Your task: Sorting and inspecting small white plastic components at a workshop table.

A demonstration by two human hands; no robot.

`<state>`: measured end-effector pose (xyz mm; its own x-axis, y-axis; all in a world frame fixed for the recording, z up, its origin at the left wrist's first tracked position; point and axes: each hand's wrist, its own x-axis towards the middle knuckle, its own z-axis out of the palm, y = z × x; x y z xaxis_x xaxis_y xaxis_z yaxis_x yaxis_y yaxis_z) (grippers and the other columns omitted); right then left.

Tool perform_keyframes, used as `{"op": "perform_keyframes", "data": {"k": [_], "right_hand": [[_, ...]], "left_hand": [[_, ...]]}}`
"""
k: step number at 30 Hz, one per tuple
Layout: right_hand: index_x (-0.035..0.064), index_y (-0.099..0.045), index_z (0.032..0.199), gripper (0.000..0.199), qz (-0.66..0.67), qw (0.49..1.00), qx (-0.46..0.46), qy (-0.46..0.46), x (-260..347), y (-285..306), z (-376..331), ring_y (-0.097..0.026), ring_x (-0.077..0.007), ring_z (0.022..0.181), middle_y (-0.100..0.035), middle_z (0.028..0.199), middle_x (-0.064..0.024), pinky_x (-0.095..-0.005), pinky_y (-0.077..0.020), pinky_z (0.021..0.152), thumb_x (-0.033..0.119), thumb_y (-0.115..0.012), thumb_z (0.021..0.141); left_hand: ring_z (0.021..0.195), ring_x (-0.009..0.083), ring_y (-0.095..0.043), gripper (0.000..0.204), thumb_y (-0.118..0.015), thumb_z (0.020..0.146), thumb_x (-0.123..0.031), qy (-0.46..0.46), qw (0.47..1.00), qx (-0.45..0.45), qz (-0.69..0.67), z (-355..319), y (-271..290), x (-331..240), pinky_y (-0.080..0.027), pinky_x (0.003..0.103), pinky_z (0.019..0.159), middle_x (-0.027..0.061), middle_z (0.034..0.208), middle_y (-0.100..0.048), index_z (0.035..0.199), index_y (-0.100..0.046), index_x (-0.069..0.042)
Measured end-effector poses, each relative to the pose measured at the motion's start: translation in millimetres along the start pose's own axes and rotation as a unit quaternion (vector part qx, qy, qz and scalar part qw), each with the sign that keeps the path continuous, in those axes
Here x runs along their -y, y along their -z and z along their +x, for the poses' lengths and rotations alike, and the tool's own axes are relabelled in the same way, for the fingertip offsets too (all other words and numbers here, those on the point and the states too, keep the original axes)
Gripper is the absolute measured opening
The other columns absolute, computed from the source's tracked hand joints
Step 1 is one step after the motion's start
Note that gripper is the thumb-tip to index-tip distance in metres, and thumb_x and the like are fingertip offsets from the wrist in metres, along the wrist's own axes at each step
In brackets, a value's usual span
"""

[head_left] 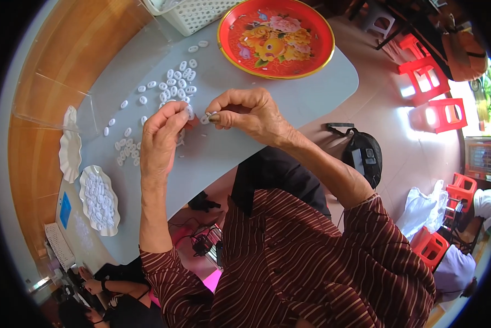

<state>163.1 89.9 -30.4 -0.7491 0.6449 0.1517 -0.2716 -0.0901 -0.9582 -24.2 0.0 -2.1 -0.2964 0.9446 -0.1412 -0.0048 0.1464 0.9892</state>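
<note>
My left hand (162, 134) is closed, pinching a small white oval plastic piece (189, 111) between thumb and fingertips. Just to its right, my right hand (251, 113) pinches another small whitish piece (205, 118) with a dark or metallic bit by the thumb; its exact kind is too small to tell. A narrow gap separates the two held pieces above the grey table (218, 147). Beyond my hands lies a loose group of similar white oval pieces (171, 82). More pale pieces (126, 150), partly behind my left hand, lie to its left.
A red flowered round tray (240, 60) with small bits on it stands at the far right. Behind it is a white perforated basket (202, 19). A wavy-rimmed white dish (112, 227) full of white pieces sits left. Another person's arm (122, 287) shows lower left.
</note>
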Motion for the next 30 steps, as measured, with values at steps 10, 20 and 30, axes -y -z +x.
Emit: {"op": "perform_keyframes", "data": {"k": [10, 20, 30], "right_hand": [[-0.0013, -0.057, 0.103, 0.021, 0.069, 0.997, -0.012, 0.023, -5.8, -3.4, 0.0, -0.057, -0.0068, 0.073, -0.061, 0.081, -0.0029, -0.0217, -0.0494, 0.067, -0.002, -0.062, 0.083], [-0.0017, -0.056, 0.108, 0.026, 0.026, 0.999, -0.025, 0.031, -0.7, -4.4, -2.2, -0.058, -0.0072, 0.073, -0.062, 0.079, -0.0043, -0.0223, -0.0499, 0.067, -0.005, -0.061, 0.082], [-0.0014, -0.058, 0.107, 0.025, 0.050, 0.997, -0.038, 0.037, -2.4, -5.5, -1.1, -0.060, -0.0082, 0.078, -0.063, 0.085, -0.0045, -0.0221, -0.0507, 0.070, -0.001, -0.064, 0.083]], "left_hand": [[0.078, 0.0101, -0.050, 0.025, -0.057, 0.087, -0.016, 0.000, 0.997, 0.073, 0.036, -2.8, -18.6, -17.3, -0.040, 0.023, 0.075, 0.0031, 0.085, -0.058, 0.099, -0.060, 0.005], [0.072, 0.0076, -0.052, 0.019, -0.058, 0.087, -0.016, -0.028, 0.988, 0.063, 0.139, -2.6, -22.1, -27.0, -0.042, 0.023, 0.065, 0.0009, 0.076, -0.058, 0.091, -0.061, 0.003], [0.065, 0.0109, -0.052, 0.027, -0.049, 0.095, -0.023, -0.128, 0.972, 0.023, 0.198, -8.7, -29.3, -28.2, -0.042, 0.026, 0.061, 0.0046, 0.071, -0.058, 0.094, -0.058, 0.002]]}}
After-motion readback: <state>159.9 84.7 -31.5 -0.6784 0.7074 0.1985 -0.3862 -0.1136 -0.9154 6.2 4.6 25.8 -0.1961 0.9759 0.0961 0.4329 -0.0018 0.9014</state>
